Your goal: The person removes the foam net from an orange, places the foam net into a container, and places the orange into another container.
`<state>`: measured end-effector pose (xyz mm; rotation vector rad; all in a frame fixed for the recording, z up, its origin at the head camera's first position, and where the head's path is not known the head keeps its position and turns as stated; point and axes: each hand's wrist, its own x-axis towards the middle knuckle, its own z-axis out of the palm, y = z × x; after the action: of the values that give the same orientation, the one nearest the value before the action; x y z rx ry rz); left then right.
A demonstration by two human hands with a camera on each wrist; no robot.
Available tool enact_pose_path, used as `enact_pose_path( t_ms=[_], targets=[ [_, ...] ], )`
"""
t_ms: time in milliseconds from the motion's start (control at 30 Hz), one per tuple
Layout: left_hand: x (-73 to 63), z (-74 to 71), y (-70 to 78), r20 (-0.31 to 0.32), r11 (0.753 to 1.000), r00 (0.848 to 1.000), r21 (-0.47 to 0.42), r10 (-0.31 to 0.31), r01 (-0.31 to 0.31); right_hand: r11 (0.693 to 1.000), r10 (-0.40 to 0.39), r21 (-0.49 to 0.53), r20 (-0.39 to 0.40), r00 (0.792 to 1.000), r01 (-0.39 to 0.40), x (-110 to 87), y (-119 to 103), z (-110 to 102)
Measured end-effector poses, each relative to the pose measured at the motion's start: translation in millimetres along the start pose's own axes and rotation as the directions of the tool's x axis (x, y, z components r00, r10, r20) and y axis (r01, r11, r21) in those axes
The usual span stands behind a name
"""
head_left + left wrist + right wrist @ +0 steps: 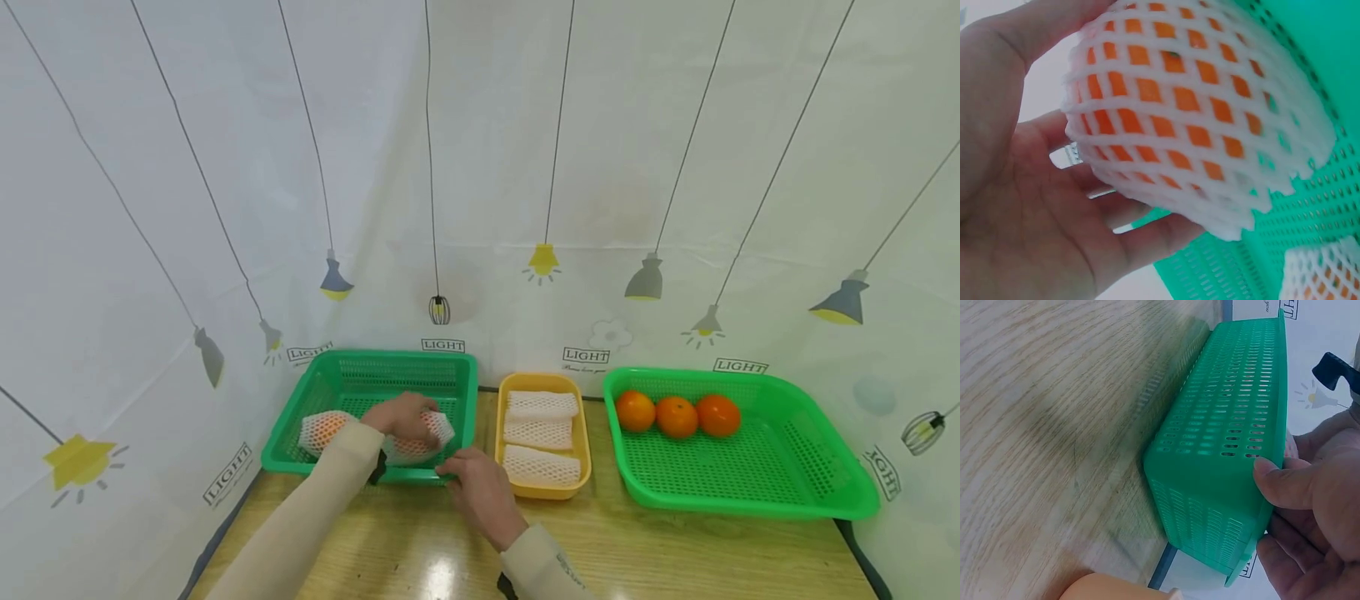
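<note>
My left hand (403, 415) is inside the dark green basket (474, 392), its fingers and thumb curled round an orange in a white foam net (1179, 106). The net's loose end sticks out past the fruit. Another netted orange (325, 431) lies at the basket's left side. White netting also shows just below my left hand, partly hidden by it. With thumb and fingers, my right hand (483, 493) grips the basket's rim at the near right corner; the right wrist view shows the thumb on the outer wall.
A yellow tray (501, 433) with several white foam nets (542, 465) stands right of the green basket. Farther right, a bright green basket (750, 504) holds three bare oranges (677, 417) along its back left. All stand on a wooden table (600, 542) before a printed white curtain (495, 167).
</note>
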<state>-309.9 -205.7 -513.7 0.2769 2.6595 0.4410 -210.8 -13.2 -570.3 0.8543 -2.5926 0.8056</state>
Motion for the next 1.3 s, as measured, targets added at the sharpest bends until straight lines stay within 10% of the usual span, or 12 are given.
enact_pose_path(
  t_ms=[533, 833, 1033, 1300],
  targets=[
    [-26.4, -20.9, 64.9, -0.261, 0.979, 0.950, -0.070, 0.170, -0.194, 0.997, 0.073, 0.023, 0.053, 0.996, -0.074, 1.3, -1, 0],
    [-46.4, -15.0, 93.2, -0.387, 0.918, 0.904, -0.261, 0.183, -0.298, 0.986, 0.038, 0.154, 0.129, 0.991, -0.058, -0.5, 7, -7],
    [-47.4, -0.9, 101.3, -0.467, 0.816, 0.860, -0.403, 0.206, -0.414, 0.888, 0.101, 0.432, 0.147, 0.984, -0.156, -12.7, 24, -17],
    [-49.3, 36.3, 102.5, -0.545, 0.643, 0.823, -0.575, 0.161, -0.507, 0.836, 0.225, 0.485, 0.122, 0.967, -0.256, -40.7, 43, -34]
  ],
)
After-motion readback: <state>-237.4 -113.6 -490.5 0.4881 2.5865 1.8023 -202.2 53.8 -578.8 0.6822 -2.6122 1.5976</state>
